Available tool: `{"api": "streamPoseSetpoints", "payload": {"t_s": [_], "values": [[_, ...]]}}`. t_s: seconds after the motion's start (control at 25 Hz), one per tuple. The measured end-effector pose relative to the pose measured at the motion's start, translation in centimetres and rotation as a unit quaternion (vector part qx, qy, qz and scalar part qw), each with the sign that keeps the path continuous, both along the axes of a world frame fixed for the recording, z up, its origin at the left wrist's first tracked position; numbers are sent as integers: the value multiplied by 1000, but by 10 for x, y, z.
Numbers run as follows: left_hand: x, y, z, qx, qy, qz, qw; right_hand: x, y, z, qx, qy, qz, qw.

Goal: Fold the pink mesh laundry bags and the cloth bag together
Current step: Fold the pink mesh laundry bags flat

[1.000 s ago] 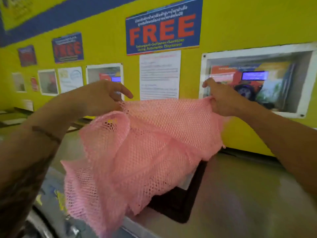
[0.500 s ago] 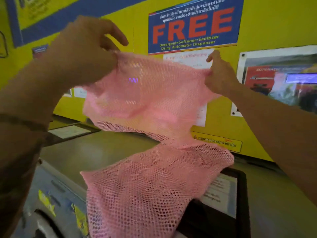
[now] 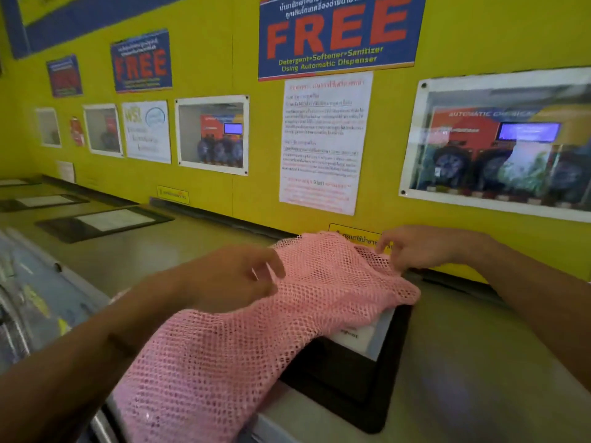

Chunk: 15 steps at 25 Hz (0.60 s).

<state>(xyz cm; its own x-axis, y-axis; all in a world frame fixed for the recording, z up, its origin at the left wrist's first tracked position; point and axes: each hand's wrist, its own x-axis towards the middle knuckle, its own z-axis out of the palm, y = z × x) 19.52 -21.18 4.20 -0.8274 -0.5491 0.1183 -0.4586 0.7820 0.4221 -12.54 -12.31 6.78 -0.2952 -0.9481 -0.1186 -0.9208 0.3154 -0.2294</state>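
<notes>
Head view: left hand (image 3: 236,276) hovering loosely spread, right hand (image 3: 422,251) pinching the mesh bag (image 3: 256,340); overhanging the counter (image 3: 479,362), it is risking sliding off.

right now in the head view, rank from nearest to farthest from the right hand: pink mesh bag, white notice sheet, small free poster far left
From the right hand:
1. Pink mesh bag, touching its fingers.
2. White notice sheet, on the wall above.
3. Small FREE poster, far left on the wall.

Bare machine top (image 3: 479,362) (right side)
</notes>
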Motion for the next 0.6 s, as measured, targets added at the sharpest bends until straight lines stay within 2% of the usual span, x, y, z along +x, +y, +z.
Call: {"api": "streamPoseSetpoints", "payload": {"t_s": [0.08,0.16,0.32,0.52,0.6], "values": [[-23,-19,-7,-61,26,11,998,2,-18,-2,-65,34,-15,997],[-48,-45,-11,-90,6,23,996,7,-41,-15,-84,36,-37,995],[-77,-89,-27,-118,-44,46,991,19,-87,-42,-94,-25,-88,991],[-85,-124,-58,-81,-129,23,988,32,-118,-56,-65,-54,-111,990],[-84,-129,-66,-66,-87,24,994,40,-130,-46,-119,-48,-90,988]]}}
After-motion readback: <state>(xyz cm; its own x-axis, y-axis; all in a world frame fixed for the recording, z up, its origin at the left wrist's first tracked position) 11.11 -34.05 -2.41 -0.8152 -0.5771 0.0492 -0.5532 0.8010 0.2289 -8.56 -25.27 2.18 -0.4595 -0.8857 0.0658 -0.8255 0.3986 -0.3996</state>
